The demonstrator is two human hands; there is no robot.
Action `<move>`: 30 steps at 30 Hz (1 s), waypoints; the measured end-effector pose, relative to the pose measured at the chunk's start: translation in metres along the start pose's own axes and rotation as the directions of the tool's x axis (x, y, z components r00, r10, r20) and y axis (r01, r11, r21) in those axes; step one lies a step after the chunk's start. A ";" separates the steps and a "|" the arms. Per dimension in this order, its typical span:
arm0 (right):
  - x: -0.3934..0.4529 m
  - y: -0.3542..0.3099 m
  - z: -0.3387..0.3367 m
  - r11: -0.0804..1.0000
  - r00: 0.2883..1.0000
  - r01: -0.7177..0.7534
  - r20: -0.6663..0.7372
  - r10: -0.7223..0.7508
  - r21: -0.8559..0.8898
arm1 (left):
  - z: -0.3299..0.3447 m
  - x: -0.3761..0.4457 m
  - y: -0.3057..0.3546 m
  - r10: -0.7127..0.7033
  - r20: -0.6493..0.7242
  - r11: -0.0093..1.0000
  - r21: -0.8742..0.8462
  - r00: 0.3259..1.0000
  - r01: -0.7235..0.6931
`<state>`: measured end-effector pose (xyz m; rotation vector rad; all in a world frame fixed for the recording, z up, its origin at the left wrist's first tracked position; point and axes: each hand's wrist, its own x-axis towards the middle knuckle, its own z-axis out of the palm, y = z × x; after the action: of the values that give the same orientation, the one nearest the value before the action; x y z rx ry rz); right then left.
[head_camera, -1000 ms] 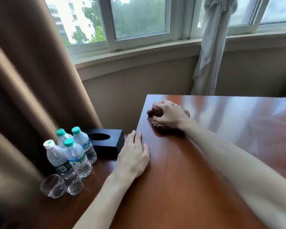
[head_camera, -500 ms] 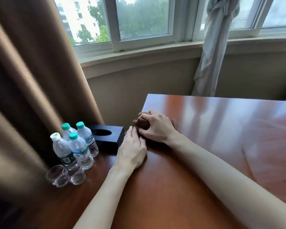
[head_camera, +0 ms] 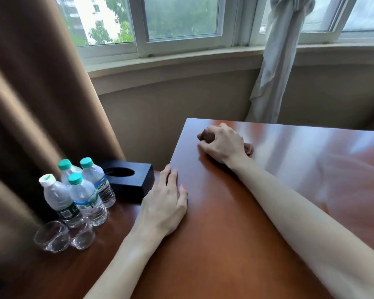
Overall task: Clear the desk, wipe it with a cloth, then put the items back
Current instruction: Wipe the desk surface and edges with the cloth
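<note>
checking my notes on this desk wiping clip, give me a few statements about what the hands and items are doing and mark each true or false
1. The right hand grips a brown cloth on the desk. True.
2. The left hand holds a bottle. False: it rests flat on the desk edge, holding nothing.
3. Four water bottles stand on the lower surface left of the desk. True.
4. The black tissue box sits on the desk being wiped. False: it stands beside the bottles on the lower surface.
5. Two clear glasses stand in front of the bottles. True.
</note>
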<state>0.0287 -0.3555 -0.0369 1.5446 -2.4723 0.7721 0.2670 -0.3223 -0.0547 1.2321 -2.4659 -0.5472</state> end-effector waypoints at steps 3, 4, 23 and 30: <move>0.066 0.011 0.023 1.000 1.000 -0.022 -0.016 0.022 0.003 | 0.000 0.007 -0.004 -0.017 -0.011 1.000 -0.009 1.000 0.017; 0.085 0.011 0.029 1.000 1.000 -0.026 -0.017 0.026 0.008 | 0.000 0.008 -0.004 -0.017 -0.020 1.000 -0.014 1.000 0.017; -0.201 -0.139 -0.040 0.747 0.745 0.556 0.180 -0.642 0.363 | -0.073 -0.116 -0.041 -0.231 -0.306 0.911 -0.401 0.924 0.095; -0.288 -0.120 -0.082 0.735 0.734 0.587 0.159 -0.660 0.339 | -0.068 -0.213 -0.039 -0.227 -0.254 0.895 -0.435 0.940 0.098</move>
<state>0.2554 -0.1263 -0.0284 2.5420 -1.7846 0.8191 0.4460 -0.1833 -0.0394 1.2418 -1.8775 -0.8164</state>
